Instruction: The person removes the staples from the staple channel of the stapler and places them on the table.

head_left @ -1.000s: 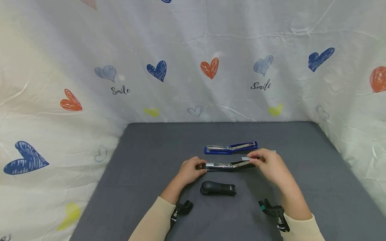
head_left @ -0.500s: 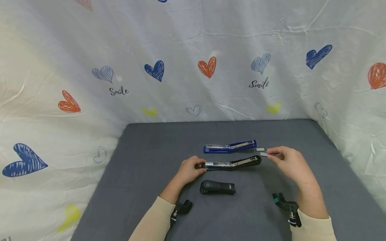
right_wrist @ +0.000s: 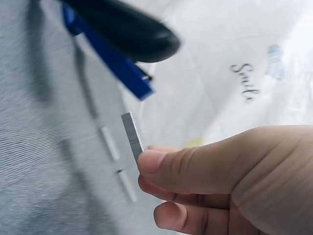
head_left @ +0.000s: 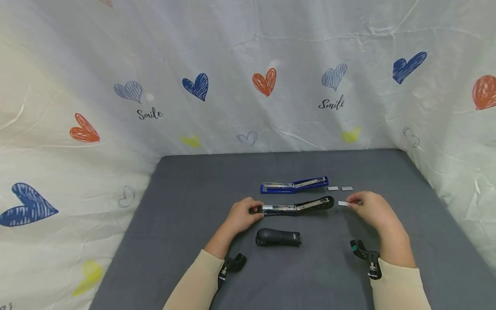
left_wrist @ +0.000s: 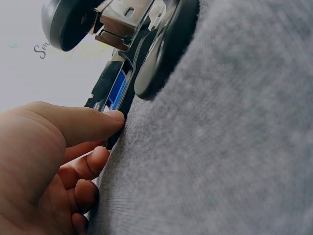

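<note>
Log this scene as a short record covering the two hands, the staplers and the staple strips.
Left hand: grips the left end of the open black stapler
Right hand: pinches one staple strip
Blue stapler: open, beyond the open black stapler
Closed black stapler: nearest the person
Loose strips: two, right of the blue stapler

Seemingly a curtained-off filming booth, white heart-printed sheet (head_left: 224,122) beyond far corners of grey cloth-covered surface (head_left: 201,185), black wrist-worn cameras (head_left: 237,261)
</note>
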Demonstrator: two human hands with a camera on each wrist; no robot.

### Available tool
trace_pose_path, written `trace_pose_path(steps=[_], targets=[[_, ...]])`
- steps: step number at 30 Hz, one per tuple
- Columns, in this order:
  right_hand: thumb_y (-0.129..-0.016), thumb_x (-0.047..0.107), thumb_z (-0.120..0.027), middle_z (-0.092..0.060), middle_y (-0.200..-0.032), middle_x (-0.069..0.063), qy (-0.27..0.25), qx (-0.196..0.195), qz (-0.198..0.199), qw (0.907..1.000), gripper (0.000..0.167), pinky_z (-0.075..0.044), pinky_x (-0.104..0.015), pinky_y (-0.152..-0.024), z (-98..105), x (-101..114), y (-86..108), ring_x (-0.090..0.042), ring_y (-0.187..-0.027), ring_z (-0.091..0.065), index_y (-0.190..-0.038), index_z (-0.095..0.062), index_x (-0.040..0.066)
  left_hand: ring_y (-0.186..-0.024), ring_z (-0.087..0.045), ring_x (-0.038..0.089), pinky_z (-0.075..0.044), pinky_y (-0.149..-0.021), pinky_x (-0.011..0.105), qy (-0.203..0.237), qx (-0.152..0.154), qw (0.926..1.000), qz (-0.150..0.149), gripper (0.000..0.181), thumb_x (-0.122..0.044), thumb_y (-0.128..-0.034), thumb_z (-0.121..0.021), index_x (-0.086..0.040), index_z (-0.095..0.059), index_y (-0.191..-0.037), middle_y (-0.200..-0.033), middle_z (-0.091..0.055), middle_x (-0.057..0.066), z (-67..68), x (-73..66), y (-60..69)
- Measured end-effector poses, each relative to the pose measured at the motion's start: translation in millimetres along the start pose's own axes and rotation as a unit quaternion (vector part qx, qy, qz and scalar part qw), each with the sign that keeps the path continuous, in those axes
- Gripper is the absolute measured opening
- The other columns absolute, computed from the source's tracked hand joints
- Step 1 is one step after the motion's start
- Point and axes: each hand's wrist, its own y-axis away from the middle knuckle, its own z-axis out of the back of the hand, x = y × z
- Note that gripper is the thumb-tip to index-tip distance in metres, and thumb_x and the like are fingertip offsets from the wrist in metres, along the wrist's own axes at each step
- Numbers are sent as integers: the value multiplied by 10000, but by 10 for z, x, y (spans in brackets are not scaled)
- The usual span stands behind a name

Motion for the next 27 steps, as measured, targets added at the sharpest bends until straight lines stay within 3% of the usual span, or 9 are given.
trace_pose_path(steps=[7, 17, 27], targets=[[-942, 92, -703, -740, -980, -157, 65, 239, 14, 9997, 143, -488, -560, -826, -184, -59, -109, -313, -895, -661, -1014, -771, -12, -759, -489, 123, -406, -725, 322, 11, -3, 10000, 0, 304, -246, -909, -809, -186, -769, -1204, -849, -541, -83, 1, 4, -16], [-933, 88, -720, -717, -858, -70, 201, 296, -136, 9993, 105, -477, -491, -736, -298, -64, -154, -209, -760, -595, -981, -771, 9, -753, -485, 119, -402, -723, 315, -34, 0, 10000, -36, 302, -249, -909, -809, -191, -768, -1202, -846, -535, -85, -11, 16, -18], [-911, 80, -737, -704, -994, -173, 154, 406, -222, 9988, 247, -480, -561, -831, -210, 1, -112, -351, -929, -642, -1127, -728, -39, -759, -491, 114, -411, -734, 321, -71, -1, 10000, -21, 300, -250, -906, -812, -189, -770, -1197, -842, -532, -97, -4, 2, 0]])
